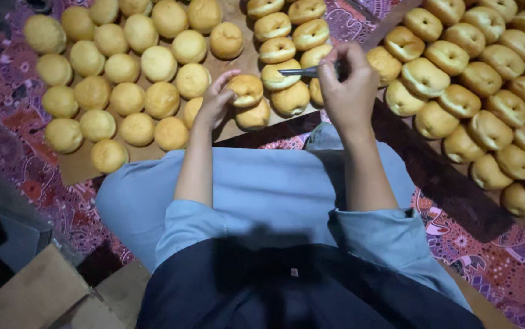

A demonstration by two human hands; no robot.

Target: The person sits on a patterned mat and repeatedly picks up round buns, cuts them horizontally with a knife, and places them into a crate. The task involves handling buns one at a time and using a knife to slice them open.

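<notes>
Surveying left to right, head view only.

Left board: brown sheet on a patterned cloth; carries plain round buns in close rows from its far left corner to its middle, none slit.

Left hand: fingers curled loosely about one bun near the board's front edge, thumb and fingertips on its left side; grip partly open, holding the bun steady where it rests on another bun.

Middle group: slit buns lie in two short columns at the board's right side, just behind the held bun.

Right hand: closed tight round the handle of a thin metal blade; the blade points left, lying level over a slit bun, its tip near the held bun but apart from it.

Right board: dark sheet; slit buns in slanted rows run from its far edge down the right edge, touching one another.

Foreground: grey-blue sleeves and lap; cardboard box at lower left.
</notes>
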